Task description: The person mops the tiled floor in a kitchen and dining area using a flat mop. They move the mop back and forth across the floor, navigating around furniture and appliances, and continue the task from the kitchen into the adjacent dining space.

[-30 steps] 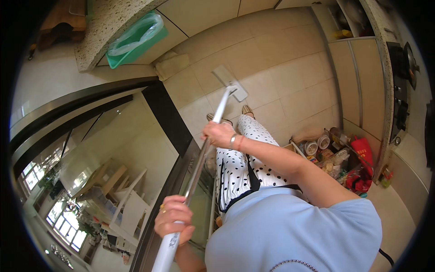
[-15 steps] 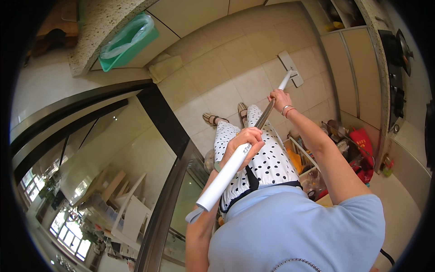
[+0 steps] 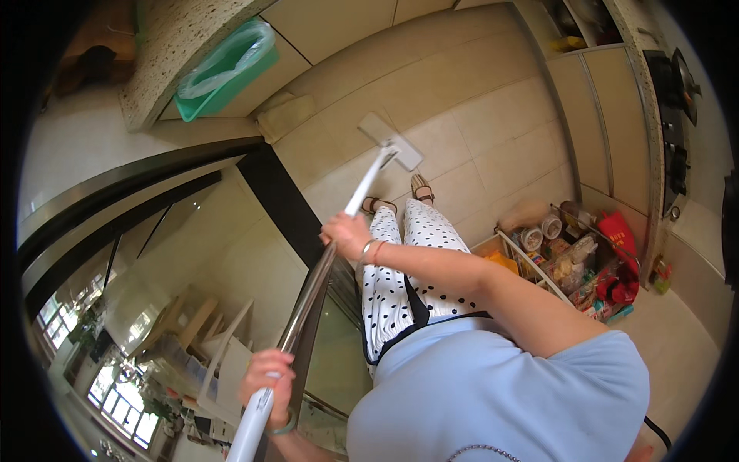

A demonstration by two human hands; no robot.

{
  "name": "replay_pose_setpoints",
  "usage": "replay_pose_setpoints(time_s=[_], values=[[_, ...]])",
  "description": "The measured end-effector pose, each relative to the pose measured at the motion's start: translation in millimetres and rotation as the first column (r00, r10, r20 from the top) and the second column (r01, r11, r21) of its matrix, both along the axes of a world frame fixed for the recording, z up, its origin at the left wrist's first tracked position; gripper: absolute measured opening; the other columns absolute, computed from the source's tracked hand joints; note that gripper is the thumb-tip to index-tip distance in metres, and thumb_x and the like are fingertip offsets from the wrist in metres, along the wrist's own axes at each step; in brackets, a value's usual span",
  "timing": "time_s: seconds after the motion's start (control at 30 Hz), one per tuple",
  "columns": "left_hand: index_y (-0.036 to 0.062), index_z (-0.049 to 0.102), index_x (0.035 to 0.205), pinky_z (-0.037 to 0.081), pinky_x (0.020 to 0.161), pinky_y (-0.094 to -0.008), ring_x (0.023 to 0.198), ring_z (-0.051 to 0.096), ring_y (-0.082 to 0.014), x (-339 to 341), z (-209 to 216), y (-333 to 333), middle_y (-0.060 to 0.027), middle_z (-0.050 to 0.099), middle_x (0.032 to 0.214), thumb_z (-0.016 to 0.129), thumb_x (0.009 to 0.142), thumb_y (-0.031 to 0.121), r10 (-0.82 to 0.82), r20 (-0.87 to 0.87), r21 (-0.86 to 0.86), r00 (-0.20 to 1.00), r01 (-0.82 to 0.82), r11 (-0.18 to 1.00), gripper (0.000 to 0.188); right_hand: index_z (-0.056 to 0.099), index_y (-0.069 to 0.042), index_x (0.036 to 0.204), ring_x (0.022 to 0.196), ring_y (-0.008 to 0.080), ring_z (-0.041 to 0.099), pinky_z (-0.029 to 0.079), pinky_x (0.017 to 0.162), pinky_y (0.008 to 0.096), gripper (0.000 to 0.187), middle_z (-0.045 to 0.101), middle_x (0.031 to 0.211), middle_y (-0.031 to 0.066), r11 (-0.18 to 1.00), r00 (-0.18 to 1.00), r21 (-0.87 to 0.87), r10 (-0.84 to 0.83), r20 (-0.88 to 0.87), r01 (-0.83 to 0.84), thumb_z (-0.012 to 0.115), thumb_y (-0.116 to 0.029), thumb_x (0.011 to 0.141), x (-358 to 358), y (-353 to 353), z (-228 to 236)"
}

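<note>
A flat mop (image 3: 308, 296) with a white and metal pole slants across the view. Its pale rectangular head (image 3: 404, 152) lies on the tiled floor just ahead of my feet. Lower down, my left hand (image 3: 267, 383) is wrapped round the white grip, with a greenish bangle at the wrist. My right hand (image 3: 348, 236) grips the pole farther along, where the metal tube meets the white lower section. The right forearm reaches across in front of my polka-dot trousers.
A glass door with a dark frame (image 3: 281, 177) stands close on the left. A green lined bin (image 3: 231, 81) hangs from the counter at the back left. At right, a rack of jars and packages (image 3: 550, 250) sits beside cabinets (image 3: 616, 115); a stove (image 3: 675, 135) is above.
The mop head has slid left across the floor. Both hands have swung left with the pole, the left one also coming lower and nearer to me.
</note>
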State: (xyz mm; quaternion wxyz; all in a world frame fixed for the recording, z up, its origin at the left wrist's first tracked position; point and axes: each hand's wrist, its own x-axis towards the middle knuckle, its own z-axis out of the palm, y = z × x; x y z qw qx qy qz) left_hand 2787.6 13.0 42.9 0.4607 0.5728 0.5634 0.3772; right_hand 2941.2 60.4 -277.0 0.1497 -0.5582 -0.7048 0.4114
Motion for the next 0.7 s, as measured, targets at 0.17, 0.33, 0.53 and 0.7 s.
replay_pose_setpoints(time_s=[0.17,0.33,0.53,0.7], values=[[0.0063,0.052,0.073,0.051,0.067,-0.0363,0.069,0.062,-0.0290,0.4,38.1,-0.1,-0.0103,0.061,0.068,0.066,0.077,0.003,-0.081,-0.202,0.043,0.976,0.092,0.995,0.015,0.065,-0.017,0.080,0.097,0.0249,0.054,0.042,0.073,0.0446,0.011,0.060,0.086,0.0014,0.988,0.955,-0.088,0.095,-0.281,-0.124,0.061,-0.026,0.085,-60.3,4.8,26.1],[0.0072,0.053,0.071,0.051,0.062,-0.0348,0.066,0.063,-0.0281,12.0,24.9,8.7,-0.0085,0.061,0.064,0.072,0.072,0.008,-0.195,-0.217,0.147,0.956,0.230,0.962,0.019,0.065,-0.012,0.083,0.100,0.0250,0.058,0.050,0.074,0.0446,0.024,0.065,0.090,0.0050,0.897,0.881,-0.092,0.398,-0.254,-0.432,0.059,-0.033,0.090,-33.2,34.9,40.0],[0.0087,0.049,0.072,0.050,0.061,-0.0348,0.065,0.061,-0.0281,39.3,-16.2,1.6,-0.0079,0.061,0.064,0.071,0.072,0.007,-0.046,0.077,0.209,0.996,0.029,0.977,0.022,0.067,-0.012,0.086,0.094,0.0265,0.065,0.054,0.070,0.0441,0.018,0.067,0.091,0.0061,0.932,0.942,-0.144,0.334,-0.023,-0.333,0.060,-0.029,0.088,64.2,31.7,43.4],[0.0058,0.051,0.081,0.049,0.074,-0.0424,0.080,0.062,-0.0310,121.0,-110.6,20.3,-0.0145,0.066,0.081,0.066,0.074,-0.008,-0.123,0.412,0.118,0.903,0.081,0.990,0.021,0.067,-0.016,0.086,0.092,0.0272,0.064,0.054,0.071,0.0419,0.006,0.066,0.091,0.0062,0.991,0.983,-0.130,0.043,0.178,-0.020,0.062,-0.017,0.083,206.1,9.6,-29.2]])
